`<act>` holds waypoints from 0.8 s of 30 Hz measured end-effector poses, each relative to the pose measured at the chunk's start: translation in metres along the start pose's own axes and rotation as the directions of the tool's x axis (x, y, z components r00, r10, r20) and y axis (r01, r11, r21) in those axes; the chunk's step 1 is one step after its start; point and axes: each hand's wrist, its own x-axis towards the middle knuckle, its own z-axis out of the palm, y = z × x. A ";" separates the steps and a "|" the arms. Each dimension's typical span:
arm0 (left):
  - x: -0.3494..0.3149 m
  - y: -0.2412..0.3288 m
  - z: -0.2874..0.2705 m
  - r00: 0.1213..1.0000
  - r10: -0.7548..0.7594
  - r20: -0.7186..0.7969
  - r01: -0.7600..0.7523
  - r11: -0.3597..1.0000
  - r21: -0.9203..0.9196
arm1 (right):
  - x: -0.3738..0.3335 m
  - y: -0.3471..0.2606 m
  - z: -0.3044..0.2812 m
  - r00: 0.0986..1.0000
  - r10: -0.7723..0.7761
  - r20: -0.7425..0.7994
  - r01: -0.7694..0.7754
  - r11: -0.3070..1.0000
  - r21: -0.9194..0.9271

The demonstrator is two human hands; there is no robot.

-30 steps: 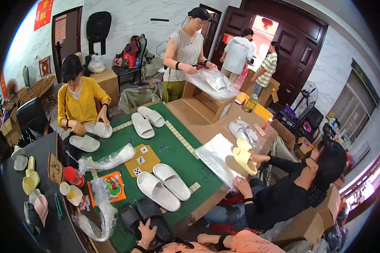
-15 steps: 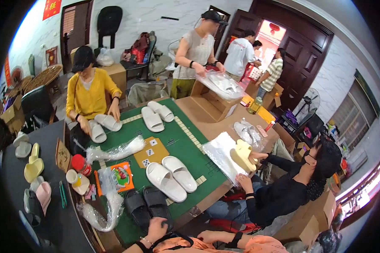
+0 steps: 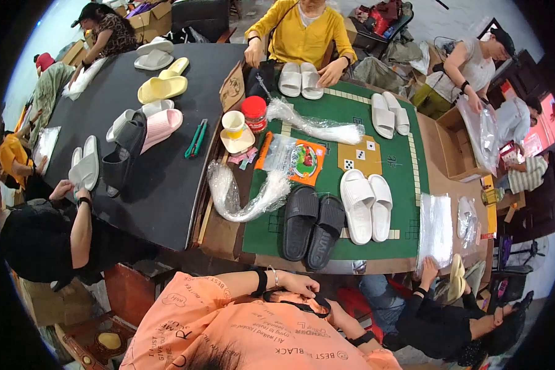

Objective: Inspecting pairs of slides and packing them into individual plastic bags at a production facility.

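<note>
The green mat (image 3: 351, 191) is crowded, with open room only in the strip past the toes. The black slippers (image 3: 314, 225) nearest me lie with their heels at the near edge; a clumsy pull could tip them off, or knock the white slippers (image 3: 367, 203) just beside them. The loose plastic bags (image 3: 246, 197) to the left could snag. My left hand (image 3: 297, 285) curls below that edge and my right hand (image 3: 332, 311) tucks against my shirt; whether either holds anything, I cannot tell.
</note>
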 end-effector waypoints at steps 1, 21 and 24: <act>-0.006 0.003 0.002 0.997 0.048 -0.055 -0.053 0.995 -0.087 | 0.003 -0.009 0.003 0.994 0.096 -0.047 -0.086 0.981 0.174; -0.085 0.037 -0.021 0.896 0.109 -0.430 -0.209 0.959 -0.193 | -0.136 -0.245 -0.112 0.896 -0.206 -0.393 0.176 0.978 -0.111; -0.101 0.083 -0.024 0.728 0.517 -0.450 -0.674 0.419 -0.609 | -0.065 -0.278 -0.073 0.797 -0.371 -0.476 0.591 0.640 0.491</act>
